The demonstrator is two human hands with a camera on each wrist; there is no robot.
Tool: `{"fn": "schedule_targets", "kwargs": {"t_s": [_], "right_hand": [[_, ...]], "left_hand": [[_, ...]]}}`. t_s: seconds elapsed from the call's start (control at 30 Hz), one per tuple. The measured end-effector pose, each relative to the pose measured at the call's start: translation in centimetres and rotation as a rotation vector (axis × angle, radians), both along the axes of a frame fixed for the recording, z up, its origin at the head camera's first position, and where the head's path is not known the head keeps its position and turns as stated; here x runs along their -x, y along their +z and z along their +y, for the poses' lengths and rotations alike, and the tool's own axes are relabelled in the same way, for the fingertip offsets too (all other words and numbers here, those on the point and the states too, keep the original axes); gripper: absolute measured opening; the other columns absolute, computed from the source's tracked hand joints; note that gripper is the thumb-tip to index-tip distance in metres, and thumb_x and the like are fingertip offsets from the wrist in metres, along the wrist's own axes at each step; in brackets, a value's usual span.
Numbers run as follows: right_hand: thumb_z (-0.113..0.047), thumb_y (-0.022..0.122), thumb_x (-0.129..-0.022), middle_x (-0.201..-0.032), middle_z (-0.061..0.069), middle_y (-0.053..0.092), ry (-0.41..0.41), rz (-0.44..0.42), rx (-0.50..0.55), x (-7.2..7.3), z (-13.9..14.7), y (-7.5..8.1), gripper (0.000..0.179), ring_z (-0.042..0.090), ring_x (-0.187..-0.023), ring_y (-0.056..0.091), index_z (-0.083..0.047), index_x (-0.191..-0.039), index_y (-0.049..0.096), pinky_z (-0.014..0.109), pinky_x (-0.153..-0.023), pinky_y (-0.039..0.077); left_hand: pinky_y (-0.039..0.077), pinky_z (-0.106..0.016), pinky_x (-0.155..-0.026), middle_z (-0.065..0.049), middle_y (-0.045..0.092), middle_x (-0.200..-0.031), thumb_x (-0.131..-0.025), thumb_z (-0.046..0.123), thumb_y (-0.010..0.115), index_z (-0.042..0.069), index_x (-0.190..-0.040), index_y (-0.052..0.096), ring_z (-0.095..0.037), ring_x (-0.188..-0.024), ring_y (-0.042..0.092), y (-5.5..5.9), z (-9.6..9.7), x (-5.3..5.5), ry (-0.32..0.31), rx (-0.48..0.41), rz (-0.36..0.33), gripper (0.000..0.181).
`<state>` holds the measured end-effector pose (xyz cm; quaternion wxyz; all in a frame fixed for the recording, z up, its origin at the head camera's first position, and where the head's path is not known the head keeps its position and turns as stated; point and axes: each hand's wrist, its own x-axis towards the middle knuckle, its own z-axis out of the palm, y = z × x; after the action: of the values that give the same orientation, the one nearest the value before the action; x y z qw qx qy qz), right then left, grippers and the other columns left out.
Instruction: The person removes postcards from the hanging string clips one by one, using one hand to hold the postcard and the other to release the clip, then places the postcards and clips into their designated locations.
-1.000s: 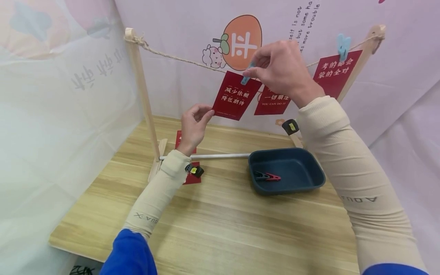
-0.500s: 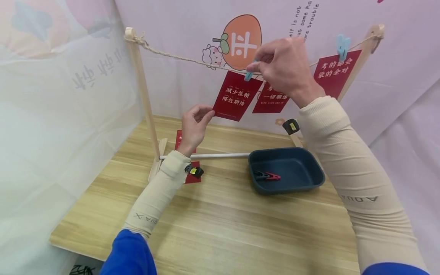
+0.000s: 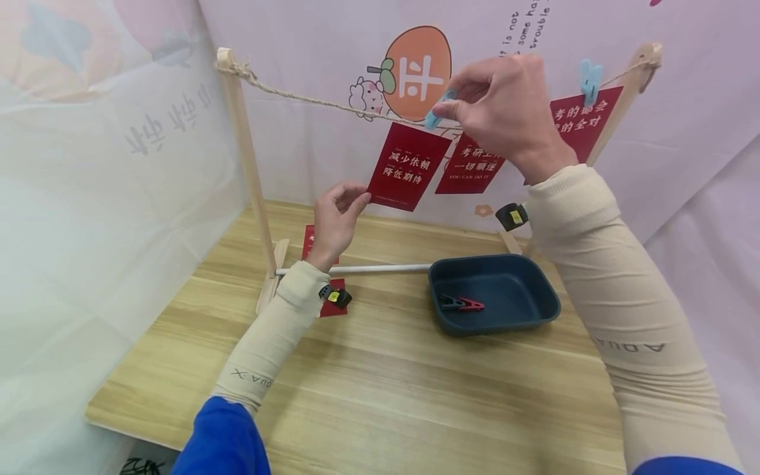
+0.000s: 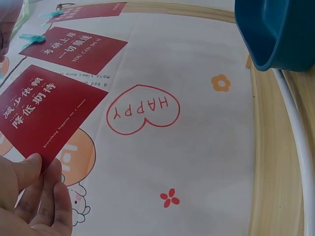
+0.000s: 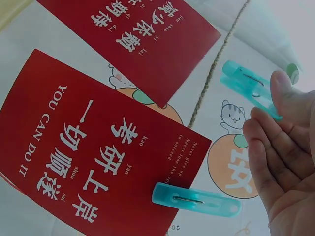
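Observation:
My left hand (image 3: 337, 221) pinches a red card (image 3: 410, 168) printed with white characters by its lower left corner, thumb on the front. The card's top edge is up by the twine (image 3: 309, 102). My right hand (image 3: 505, 109) pinches a light blue clothespin (image 5: 246, 84) between thumb and fingers. In the right wrist view that clothespin is apart from the cards, beside the twine. A second red card (image 5: 98, 152) hangs to the right, held by another light blue clothespin (image 5: 197, 199). Farther right, a third red card (image 3: 584, 122) hangs from a blue clothespin (image 3: 590, 82).
Wooden posts (image 3: 246, 158) hold the twine at both ends, with a white rod (image 3: 380, 269) low between them. A dark blue basin (image 3: 505, 323) holds a red clothespin (image 3: 472, 304) and a dark one. More red cards (image 3: 335, 307) lie under my left forearm.
The clothespin in my right hand has come up off the card's top edge, and that hand has moved slightly up and right. My left hand keeps the card nearly still.

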<state>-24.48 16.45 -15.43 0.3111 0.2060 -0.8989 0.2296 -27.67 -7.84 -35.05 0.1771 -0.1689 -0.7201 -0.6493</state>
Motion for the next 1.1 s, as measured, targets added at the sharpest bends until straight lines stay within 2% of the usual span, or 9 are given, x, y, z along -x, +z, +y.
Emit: {"fn": "schedule_targets", "kwargs": {"t_s": [0.37, 0.57, 0.73, 0.8, 0.87, 0.97, 1.03, 1.1], "right_hand": [[-0.042, 0.08, -0.093, -0.114, 0.009, 0.081, 0.064, -0.043, -0.03, -0.5, 1.0, -0.6, 0.045, 0.022, -0.107, 0.078, -0.008, -0.122, 0.077, 0.042, -0.1, 0.063], [-0.039, 0.084, -0.091, -0.112, 0.009, 0.081, 0.092, -0.07, -0.053, -0.7, 1.4, -1.4, 0.043, 0.021, -0.103, 0.077, -0.008, -0.12, 0.077, 0.041, -0.097, 0.063], [-0.037, 0.085, -0.09, -0.112, 0.008, 0.08, 0.129, -0.117, -0.09, -0.7, 1.8, -2.3, 0.042, 0.022, -0.102, 0.078, -0.009, -0.121, 0.076, 0.043, -0.095, 0.064], [-0.034, 0.086, -0.09, -0.112, 0.008, 0.08, 0.141, -0.134, -0.105, -0.7, 1.9, -2.7, 0.041, 0.023, -0.101, 0.078, -0.009, -0.121, 0.076, 0.038, -0.093, 0.065], [-0.03, 0.087, -0.089, -0.111, 0.009, 0.08, 0.157, -0.135, -0.116, -0.6, 2.0, -2.9, 0.04, 0.023, -0.099, 0.078, -0.009, -0.12, 0.076, 0.028, -0.09, 0.063], [-0.027, 0.088, -0.088, -0.108, 0.009, 0.081, 0.174, -0.126, -0.122, -0.4, 2.2, -3.3, 0.038, 0.022, -0.097, 0.078, -0.008, -0.119, 0.076, 0.017, -0.086, 0.059], [-0.028, 0.088, -0.088, -0.108, 0.009, 0.081, 0.181, -0.119, -0.126, -0.3, 2.2, -3.5, 0.038, 0.022, -0.096, 0.078, -0.008, -0.118, 0.077, 0.019, -0.086, 0.06], [-0.029, 0.087, -0.089, -0.108, 0.008, 0.081, 0.183, -0.117, -0.129, -0.3, 2.3, -3.8, 0.038, 0.022, -0.095, 0.079, -0.008, -0.118, 0.077, 0.029, -0.088, 0.064]], "left_hand": [[0.061, -0.033, -0.101, -0.018, 0.074, -0.12, -0.102, 0.016, 0.072, 0.0, -0.12, 0.071, -0.028, -0.111, 0.073, -0.1, -0.2, -0.3, 0.015, 0.011, -0.015, 0.024], [0.062, -0.032, -0.1, -0.018, 0.074, -0.119, -0.102, 0.014, 0.071, -0.001, -0.12, 0.071, -0.029, -0.11, 0.074, -0.2, -0.4, -0.4, 0.023, 0.008, -0.02, 0.023], [0.061, -0.029, -0.097, -0.019, 0.074, -0.118, -0.102, 0.014, 0.071, -0.001, -0.12, 0.071, -0.023, -0.105, 0.073, -0.4, -0.4, -0.4, 0.029, 0.001, -0.03, 0.023], [0.061, -0.027, -0.095, -0.019, 0.074, -0.118, -0.102, 0.014, 0.071, -0.001, -0.12, 0.071, -0.019, -0.103, 0.073, -0.5, -0.4, -0.3, 0.03, -0.002, -0.033, 0.023], [0.061, -0.025, -0.093, -0.02, 0.074, -0.118, -0.102, 0.013, 0.071, -0.002, -0.119, 0.071, -0.018, -0.101, 0.072, -0.6, -0.5, -0.3, 0.026, -0.01, -0.033, 0.023], [0.06, -0.023, -0.091, -0.021, 0.074, -0.117, -0.102, 0.013, 0.071, -0.002, -0.119, 0.071, -0.023, -0.102, 0.073, -0.7, -0.5, -0.3, 0.023, -0.02, -0.034, 0.023], [0.059, -0.022, -0.09, -0.021, 0.074, -0.116, -0.101, 0.013, 0.072, -0.003, -0.119, 0.071, -0.03, -0.104, 0.073, -0.8, -0.6, -0.2, 0.021, -0.026, -0.037, 0.023], [0.059, -0.021, -0.089, -0.022, 0.074, -0.116, -0.101, 0.013, 0.072, -0.003, -0.119, 0.071, -0.036, -0.106, 0.073, -0.9, -0.6, -0.2, 0.02, -0.024, -0.041, 0.023]]}}
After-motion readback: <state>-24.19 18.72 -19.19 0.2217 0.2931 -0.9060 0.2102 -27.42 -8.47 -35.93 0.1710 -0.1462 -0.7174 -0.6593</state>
